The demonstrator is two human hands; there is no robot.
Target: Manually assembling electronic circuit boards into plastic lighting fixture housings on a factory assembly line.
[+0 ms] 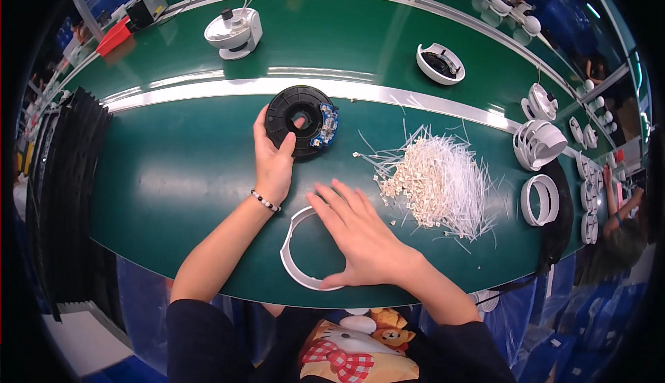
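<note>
Two hands are working over the green desk [173,175], w/ parts spread from left to right.

Far left: a stack of black trays [66,168] is standing along the desk edge, well apart from the work. Up top-left, a white round housing [234,32] is sitting beyond the silver rail.

Left hand [273,158] is gripping the black round disc [299,118] at its left rim, thumb poking into the centre hole, fingers curled behind; a small blue circuit board [325,125] is showing on the disc's right side. Disc is resting on the desk just below the rail.

Right hand [360,234] is lying flat, fingers spread & open, pressing on the white ring [294,258] near the front edge; not clenching anything. Ring & disc are apart, so by the look of it they're not yet joined — pairing them seems to be what's left.

Right of the hands: a big pile of white cable ties [436,182] is lying loose, near the right hand, some strays reaching toward the disc. Further right, more white rings [540,199] & stacked white shells [537,144] are waiting, so plenty of units seem undone. Another white base [440,63] is sitting up on the belt. Nothing's blocking btw disc & ring.
</note>
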